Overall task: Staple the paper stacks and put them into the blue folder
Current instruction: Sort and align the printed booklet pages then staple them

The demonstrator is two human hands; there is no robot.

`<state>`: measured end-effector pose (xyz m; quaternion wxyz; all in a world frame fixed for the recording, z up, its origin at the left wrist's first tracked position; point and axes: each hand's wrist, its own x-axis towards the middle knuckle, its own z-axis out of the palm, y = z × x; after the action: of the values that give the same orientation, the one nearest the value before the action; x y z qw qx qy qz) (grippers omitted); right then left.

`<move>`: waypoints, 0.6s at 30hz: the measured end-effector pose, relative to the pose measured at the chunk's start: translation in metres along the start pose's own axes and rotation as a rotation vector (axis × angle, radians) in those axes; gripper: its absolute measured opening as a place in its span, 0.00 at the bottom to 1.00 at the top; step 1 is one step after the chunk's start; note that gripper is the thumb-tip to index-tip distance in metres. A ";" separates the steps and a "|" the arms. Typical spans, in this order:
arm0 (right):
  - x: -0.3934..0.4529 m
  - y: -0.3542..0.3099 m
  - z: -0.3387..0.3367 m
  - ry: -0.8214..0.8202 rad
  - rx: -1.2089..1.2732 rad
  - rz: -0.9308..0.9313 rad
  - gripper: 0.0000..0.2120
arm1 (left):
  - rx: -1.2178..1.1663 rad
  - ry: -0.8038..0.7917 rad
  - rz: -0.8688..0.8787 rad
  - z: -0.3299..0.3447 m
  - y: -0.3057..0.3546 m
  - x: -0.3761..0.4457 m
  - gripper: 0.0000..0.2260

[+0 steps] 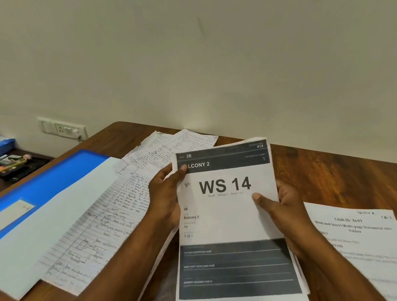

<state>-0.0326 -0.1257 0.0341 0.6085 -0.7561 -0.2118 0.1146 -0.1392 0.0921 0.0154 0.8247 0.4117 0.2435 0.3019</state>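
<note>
I hold a stack of printed sheets (pixel 226 212), its top page reading "WS 14", lifted a little above the wooden table (pixel 331 172). My left hand (pixel 164 194) grips the stack's left edge, thumb on the dark header. My right hand (pixel 279 213) grips its right edge, thumb on the front page. The blue folder (pixel 51 181) lies at the left with a pale sheet (pixel 37 229) across it. Handwritten lined pages (pixel 109 219) are spread between the folder and my hands. No stapler is in view.
A printed task sheet (pixel 361 241) lies on the table at the right. Beyond the table's left edge a lower dark surface (pixel 13 167) holds pens and small items. A wall socket plate (pixel 61 128) sits on the wall behind it.
</note>
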 end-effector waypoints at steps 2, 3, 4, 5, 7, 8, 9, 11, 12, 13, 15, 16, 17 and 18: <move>0.000 -0.004 -0.003 0.070 0.066 -0.042 0.11 | 0.101 -0.120 -0.078 0.002 0.002 -0.004 0.19; 0.000 -0.007 -0.005 0.117 0.109 -0.061 0.10 | 0.169 -0.177 -0.113 0.004 0.002 -0.006 0.19; 0.000 -0.010 -0.006 0.168 0.155 -0.079 0.09 | 0.237 -0.232 -0.140 0.005 0.001 -0.009 0.19; 0.000 -0.012 -0.008 0.216 0.199 -0.096 0.09 | 0.297 -0.283 -0.164 0.007 -0.001 -0.011 0.19; 0.001 -0.016 -0.011 0.287 0.257 -0.118 0.10 | 0.379 -0.378 -0.198 0.009 -0.007 -0.014 0.20; 0.001 -0.018 -0.012 0.303 0.271 -0.123 0.09 | 0.404 -0.406 -0.202 0.009 -0.009 -0.015 0.21; 0.001 -0.019 -0.013 0.306 0.279 -0.130 0.09 | 0.421 -0.421 -0.196 0.009 -0.011 -0.016 0.23; 0.001 -0.021 -0.014 0.273 0.280 -0.145 0.09 | 0.436 -0.414 -0.155 0.010 -0.012 -0.018 0.25; 0.000 -0.022 -0.015 0.243 0.274 -0.149 0.09 | 0.436 -0.398 -0.121 0.011 -0.012 -0.018 0.24; 0.000 -0.022 -0.015 0.214 0.255 -0.153 0.09 | 0.436 -0.374 -0.080 0.012 -0.011 -0.019 0.22; -0.002 -0.024 -0.016 0.193 0.209 -0.177 0.10 | 0.444 -0.315 0.033 0.016 -0.008 -0.024 0.17; -0.003 -0.026 -0.015 0.201 0.200 -0.201 0.10 | 0.457 -0.291 0.102 0.019 -0.007 -0.027 0.15; -0.005 -0.027 -0.014 0.218 0.203 -0.232 0.10 | 0.473 -0.273 0.171 0.021 -0.005 -0.030 0.13; -0.007 -0.030 -0.012 0.237 0.216 -0.264 0.11 | 0.479 -0.262 0.232 0.024 -0.004 -0.034 0.11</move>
<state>-0.0391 -0.1344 0.0649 0.7164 -0.6604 -0.2225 -0.0338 -0.1462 0.0538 0.0301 0.6884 0.6551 0.1505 0.2725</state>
